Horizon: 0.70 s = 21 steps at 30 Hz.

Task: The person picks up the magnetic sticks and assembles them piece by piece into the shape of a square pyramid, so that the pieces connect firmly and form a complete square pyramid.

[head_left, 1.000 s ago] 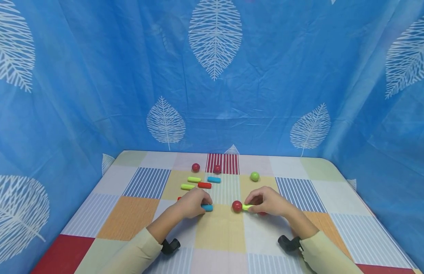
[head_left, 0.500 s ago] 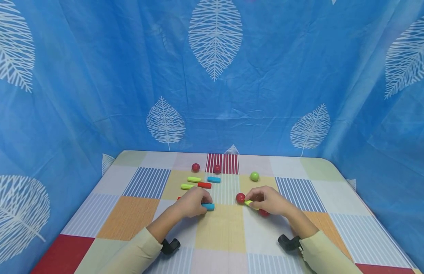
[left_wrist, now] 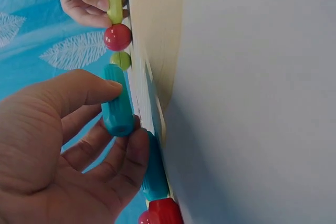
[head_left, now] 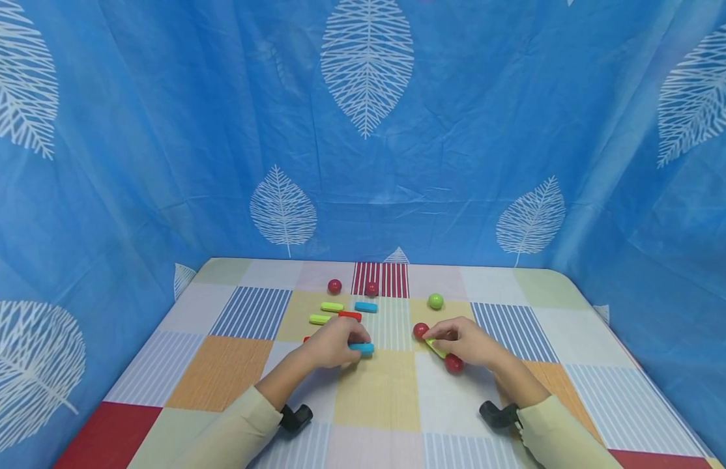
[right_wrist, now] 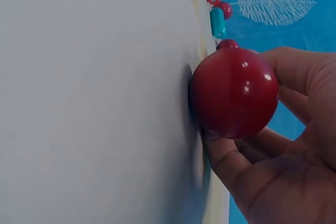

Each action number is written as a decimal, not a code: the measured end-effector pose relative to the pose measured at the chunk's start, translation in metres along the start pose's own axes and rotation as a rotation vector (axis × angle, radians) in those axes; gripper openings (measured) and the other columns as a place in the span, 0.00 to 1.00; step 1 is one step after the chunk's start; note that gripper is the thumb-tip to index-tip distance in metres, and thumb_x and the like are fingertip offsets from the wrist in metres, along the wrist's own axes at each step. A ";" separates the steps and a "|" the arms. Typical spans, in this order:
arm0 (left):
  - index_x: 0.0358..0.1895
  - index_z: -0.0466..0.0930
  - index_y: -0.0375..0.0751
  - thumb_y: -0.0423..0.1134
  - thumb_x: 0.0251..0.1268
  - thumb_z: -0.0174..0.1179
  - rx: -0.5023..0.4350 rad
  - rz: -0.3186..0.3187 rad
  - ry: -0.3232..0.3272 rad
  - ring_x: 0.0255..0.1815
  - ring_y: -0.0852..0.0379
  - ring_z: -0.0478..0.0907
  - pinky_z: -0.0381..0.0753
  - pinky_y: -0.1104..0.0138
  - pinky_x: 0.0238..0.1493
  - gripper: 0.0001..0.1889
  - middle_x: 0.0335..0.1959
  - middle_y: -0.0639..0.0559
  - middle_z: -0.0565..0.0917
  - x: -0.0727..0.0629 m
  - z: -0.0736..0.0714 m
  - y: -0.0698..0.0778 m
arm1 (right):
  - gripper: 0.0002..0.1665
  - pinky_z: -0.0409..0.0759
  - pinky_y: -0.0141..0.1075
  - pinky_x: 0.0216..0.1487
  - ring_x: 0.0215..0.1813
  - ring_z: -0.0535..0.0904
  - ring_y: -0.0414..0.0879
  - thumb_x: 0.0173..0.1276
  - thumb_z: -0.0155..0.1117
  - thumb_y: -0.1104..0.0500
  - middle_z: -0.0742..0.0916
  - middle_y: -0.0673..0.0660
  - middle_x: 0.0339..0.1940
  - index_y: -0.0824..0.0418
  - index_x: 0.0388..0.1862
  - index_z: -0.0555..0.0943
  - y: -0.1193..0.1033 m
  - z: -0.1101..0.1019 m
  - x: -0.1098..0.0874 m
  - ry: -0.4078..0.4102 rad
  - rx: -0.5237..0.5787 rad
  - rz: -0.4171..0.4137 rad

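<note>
My left hand [head_left: 337, 342] pinches a blue rod [left_wrist: 118, 103] between thumb and fingers, close over the cloth; its right end [head_left: 365, 348] shows in the head view. Across from it, my right hand [head_left: 470, 343] grips a yellow-green rod [head_left: 436, 348]. One red ball [head_left: 421, 331] sits at that rod's far end and another red ball [head_left: 454, 363] at its near end, making one slanted piece. In the right wrist view the near red ball [right_wrist: 234, 93] is large and hides the rod behind it.
Beyond my left hand lie two yellow-green rods [head_left: 332, 307], a red rod [head_left: 350, 316] and another blue rod [head_left: 365, 307]. Farther back are two red balls [head_left: 335, 286], with a green ball [head_left: 436, 301] to the right. A blue leaf-print curtain [head_left: 427, 215] encloses the patchwork-covered table [head_left: 377, 397].
My right hand has turned the rod with its two balls from nearly level to slanted, the left ball swinging away and rightward. My left hand has shifted slightly right with the blue rod.
</note>
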<state>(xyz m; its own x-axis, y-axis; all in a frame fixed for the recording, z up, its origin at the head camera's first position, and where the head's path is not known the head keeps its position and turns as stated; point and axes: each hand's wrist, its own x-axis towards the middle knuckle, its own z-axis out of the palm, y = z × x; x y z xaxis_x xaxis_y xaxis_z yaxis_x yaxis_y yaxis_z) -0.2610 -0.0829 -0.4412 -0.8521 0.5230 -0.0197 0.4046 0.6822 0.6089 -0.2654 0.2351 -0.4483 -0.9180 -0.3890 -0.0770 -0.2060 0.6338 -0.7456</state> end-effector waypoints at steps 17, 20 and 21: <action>0.48 0.90 0.47 0.35 0.59 0.73 -0.046 0.019 0.031 0.42 0.62 0.80 0.85 0.63 0.55 0.13 0.42 0.60 0.89 0.021 0.007 0.004 | 0.23 0.85 0.35 0.39 0.45 0.81 0.48 0.60 0.78 0.57 0.88 0.60 0.54 0.59 0.55 0.88 0.008 -0.004 -0.003 -0.015 0.109 0.059; 0.48 0.90 0.47 0.35 0.59 0.73 -0.064 0.029 0.037 0.41 0.63 0.80 0.84 0.65 0.53 0.13 0.40 0.60 0.89 0.024 0.009 0.004 | 0.23 0.85 0.37 0.42 0.48 0.81 0.49 0.58 0.80 0.56 0.88 0.57 0.53 0.56 0.54 0.88 0.007 -0.003 -0.004 0.008 0.114 0.105; 0.48 0.90 0.47 0.35 0.59 0.73 -0.067 0.033 0.039 0.41 0.63 0.80 0.84 0.65 0.53 0.13 0.40 0.61 0.89 0.025 0.010 0.004 | 0.24 0.85 0.37 0.42 0.49 0.81 0.49 0.58 0.81 0.55 0.88 0.57 0.53 0.55 0.54 0.88 0.006 -0.003 -0.005 0.016 0.112 0.115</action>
<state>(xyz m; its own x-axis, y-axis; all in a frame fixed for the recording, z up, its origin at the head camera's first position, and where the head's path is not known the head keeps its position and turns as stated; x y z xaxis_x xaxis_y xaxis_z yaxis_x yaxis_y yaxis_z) -0.2776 -0.0623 -0.4470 -0.8512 0.5239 0.0314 0.4110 0.6281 0.6607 -0.2634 0.2429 -0.4505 -0.9387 -0.3069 -0.1568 -0.0605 0.5947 -0.8016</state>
